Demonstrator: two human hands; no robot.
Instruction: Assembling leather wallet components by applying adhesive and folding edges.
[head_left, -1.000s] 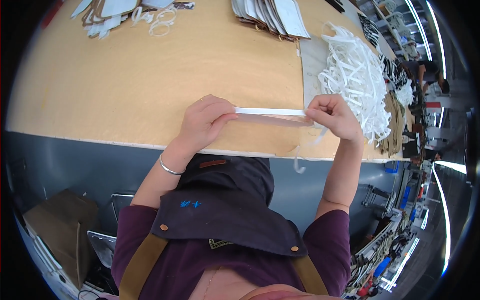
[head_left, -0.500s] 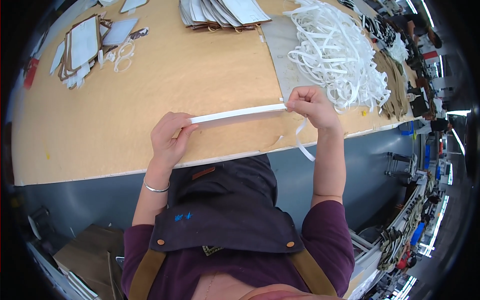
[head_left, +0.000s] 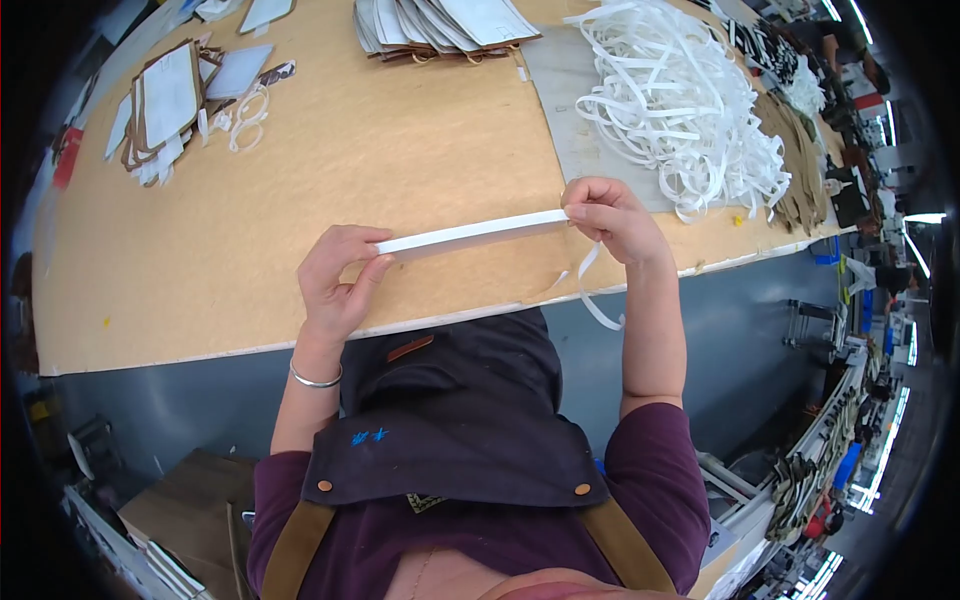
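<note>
A white strip of tape [head_left: 470,233] is stretched almost straight between my hands, just above the table near its front edge. My left hand [head_left: 338,275] pinches its left end between thumb and fingers. At the other end, my right hand [head_left: 618,222] grips it with thumb and curled fingers. A loose tail [head_left: 588,290] of the tape hangs down in a curve below my right hand, past the table edge. Under the taut part runs a greyish band; whether that is a panel's face or a shadow, I cannot tell.
A big tangled heap of white tape [head_left: 680,110] lies at the back right on a grey sheet [head_left: 570,120]. Stacked white panels with brown edges [head_left: 440,25] sit at the back. More panels [head_left: 170,95] and a white loop [head_left: 250,118] lie at the left of the tan table [head_left: 200,260].
The strip's right end and my right hand have shifted slightly left. The hanging tail has swung a little left. Both hands keep their grip.
</note>
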